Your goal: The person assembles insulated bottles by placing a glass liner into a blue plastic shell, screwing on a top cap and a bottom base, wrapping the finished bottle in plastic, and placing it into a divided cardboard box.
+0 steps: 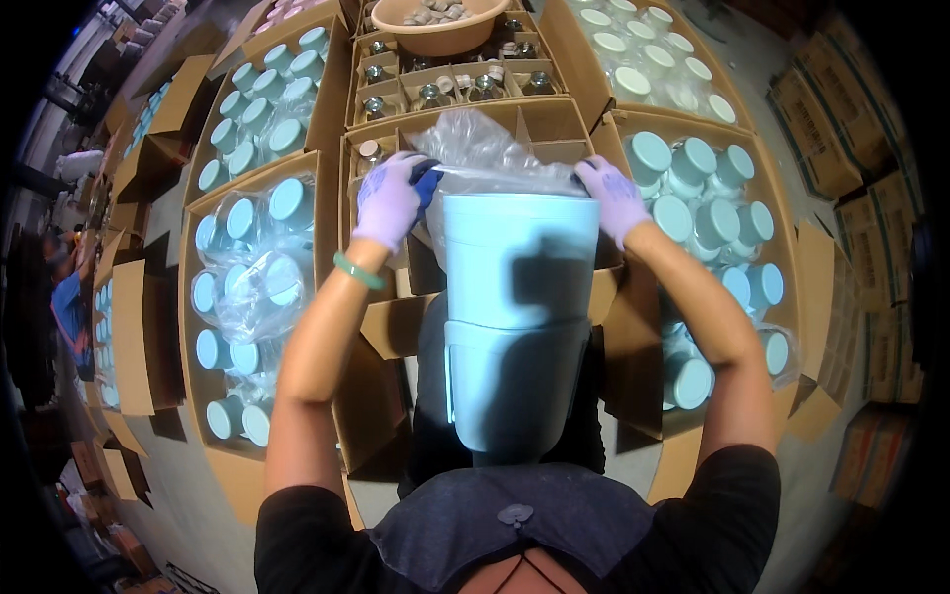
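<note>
A clear plastic bag (480, 144) is held up between the 2 hands, its near edge drawn across just above the wide end of a pair of stacked light-blue bins (520, 262). The film looks thin, soft and very light; it would probably slip and crumple easily, and might tear if pulled hard. It is best taken by the edge, at 2 points well apart, with fingers pinched rather than pressed into the middle.

The left hand (396, 198), in a lilac glove, is clamped on the left end of that edge; the right hand (609, 193), gloved alike, is closed on the right end. The fingertips are partly hidden.

Beyond the bag, a divided cardboard box (559, 124) is seen, with 1 pale-capped jar (369, 153) near its left side. Farther off, glass bottles (432, 96) are set in compartments, and a tan basin (426, 42) of small pale caps (435, 12) is placed over them. To either side, blue-lidded jars (289, 201) are packed in cartons (327, 213), partly covered with plastic.
</note>
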`<state>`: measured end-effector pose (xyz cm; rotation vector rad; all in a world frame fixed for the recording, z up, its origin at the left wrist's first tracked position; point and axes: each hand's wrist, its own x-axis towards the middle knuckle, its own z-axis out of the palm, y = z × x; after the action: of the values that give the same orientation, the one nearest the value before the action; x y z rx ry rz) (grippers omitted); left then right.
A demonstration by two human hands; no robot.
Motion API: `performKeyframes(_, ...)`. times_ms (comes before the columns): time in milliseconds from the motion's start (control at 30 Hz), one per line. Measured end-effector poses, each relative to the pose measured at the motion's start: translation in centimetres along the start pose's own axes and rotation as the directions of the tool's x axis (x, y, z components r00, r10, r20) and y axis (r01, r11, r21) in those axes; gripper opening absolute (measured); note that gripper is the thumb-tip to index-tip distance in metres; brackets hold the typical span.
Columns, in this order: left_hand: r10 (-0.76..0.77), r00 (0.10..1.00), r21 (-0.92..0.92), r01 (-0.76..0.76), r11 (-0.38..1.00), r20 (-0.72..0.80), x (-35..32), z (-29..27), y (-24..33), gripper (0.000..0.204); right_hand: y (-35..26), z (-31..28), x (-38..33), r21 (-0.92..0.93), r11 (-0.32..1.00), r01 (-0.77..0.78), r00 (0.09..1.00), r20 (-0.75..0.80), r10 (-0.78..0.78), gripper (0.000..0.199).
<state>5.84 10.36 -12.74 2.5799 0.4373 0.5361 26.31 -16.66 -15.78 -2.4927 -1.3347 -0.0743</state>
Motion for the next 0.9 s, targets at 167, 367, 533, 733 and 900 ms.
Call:
performKeyframes(167, -0.234, 0.969, -0.609, 0.138, 0.781, -0.081, -9.2, -4.6, 6.2, 0.018, -4.0, -5.5, -6.8, 0.697, 0.717, 0.027, 0.946, -0.249, 0.206, 0.021)
performKeyframes(367, 0.507, 0.809, -0.355, -0.399, 0.845, 0.298, -20.2, -5.5, 4.8, 0.028, -4.4, -3.6, -16.5, 0.475, 0.715, 0.512, 0.858, -0.239, -0.455, 0.03)
performKeyframes(533, 0.381, 0.726, -0.351, -0.202, 0.914, 0.573, -26.8, -2.0, 2.9, 0.041, -6.5, -0.9, -21.6, 0.579, 0.702, 0.414, 0.884, -0.073, -0.461, 0.031)
performKeyframes(733, 0.231, 0.902, -0.045, -0.23, 0.972, 0.364, -36.8, 3.4, 2.5, 0.058, -8.1, 1.9, -28.1, 0.459, 0.817, 0.349, 0.865, 0.178, -0.469, 0.037)
performKeyframes(900, 0.166, 0.981, -0.112, -0.154, 0.982, 0.104, -38.3, 8.1, 2.2, 0.068, -10.6, 2.2, -27.1, 0.585, 0.811, -0.02, 0.948, 0.269, -0.171, 0.036)
